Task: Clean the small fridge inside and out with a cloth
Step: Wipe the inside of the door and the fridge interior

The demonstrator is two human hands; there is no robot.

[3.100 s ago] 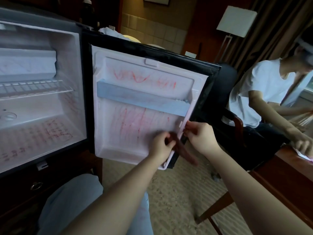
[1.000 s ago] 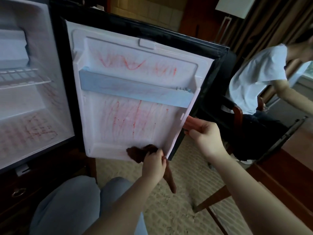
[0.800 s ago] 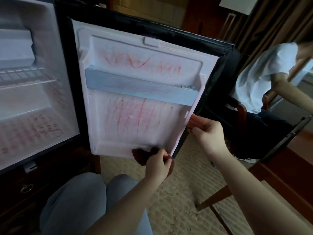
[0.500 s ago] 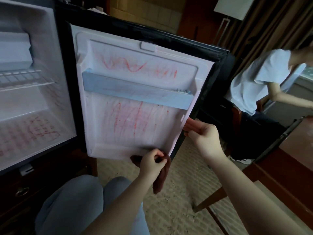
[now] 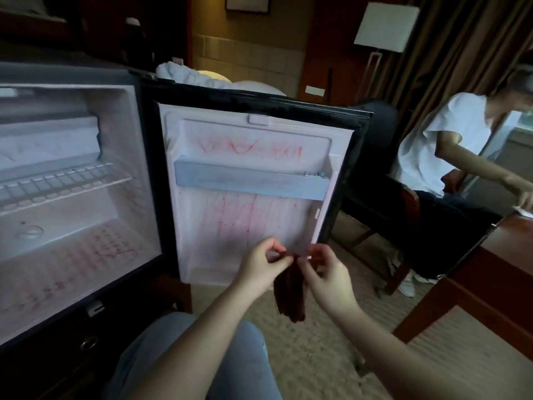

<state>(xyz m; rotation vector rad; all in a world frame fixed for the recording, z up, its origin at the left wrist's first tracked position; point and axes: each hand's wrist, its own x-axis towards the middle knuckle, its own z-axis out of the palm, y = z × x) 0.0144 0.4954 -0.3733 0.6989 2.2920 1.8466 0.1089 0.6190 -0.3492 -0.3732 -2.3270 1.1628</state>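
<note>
Head view: left hand (image 5: 261, 265) and right hand (image 5: 326, 272) hold the cloth (image 5: 290, 295) up before the open door (image 5: 253, 226).
Each hand pinches the top edge of the dark red cloth between thumb and fingertips. It hangs between them, just in front of the door's lower right corner. The small fridge (image 5: 121, 134) stands open at left, with red scribbles on its floor and on the door liner above and below the blue door shelf (image 5: 251, 180).

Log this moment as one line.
left hand: pinches cloth | right hand: pinches cloth | cloth: hangs down | fridge door: open, red marks inside
</note>
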